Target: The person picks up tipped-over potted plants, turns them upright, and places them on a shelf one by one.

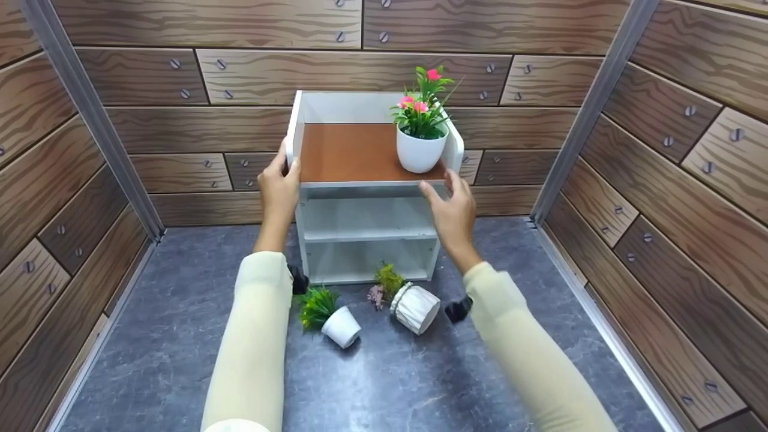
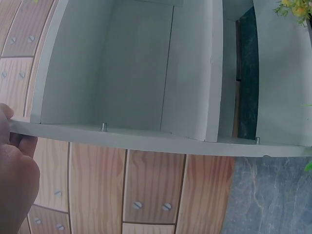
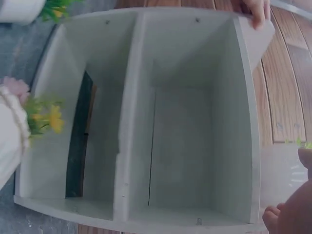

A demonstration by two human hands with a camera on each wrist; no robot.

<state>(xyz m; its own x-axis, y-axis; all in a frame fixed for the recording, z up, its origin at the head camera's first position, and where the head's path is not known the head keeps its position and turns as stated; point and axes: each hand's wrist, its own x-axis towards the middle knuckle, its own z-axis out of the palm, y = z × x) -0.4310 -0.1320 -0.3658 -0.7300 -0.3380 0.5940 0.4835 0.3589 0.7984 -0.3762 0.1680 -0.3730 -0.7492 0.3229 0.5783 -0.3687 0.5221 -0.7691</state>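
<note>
A small white shelf unit with a brown top board stands against the back wall. My left hand grips the upper front edge of its left side panel, thumb on one side and fingers on the other. In the left wrist view that hand holds the panel at the far left. On the top board's right side stands a white pot with pink flowers. Just in front of this pot, my right hand is at the shelf's front right corner, thumb and fingers apart, gripping nothing.
On the grey floor before the shelf, a small white pot with grass lies tipped over. Beside it lies a ribbed white pot with yellow and pink flowers. Wood-patterned walls enclose the back and both sides.
</note>
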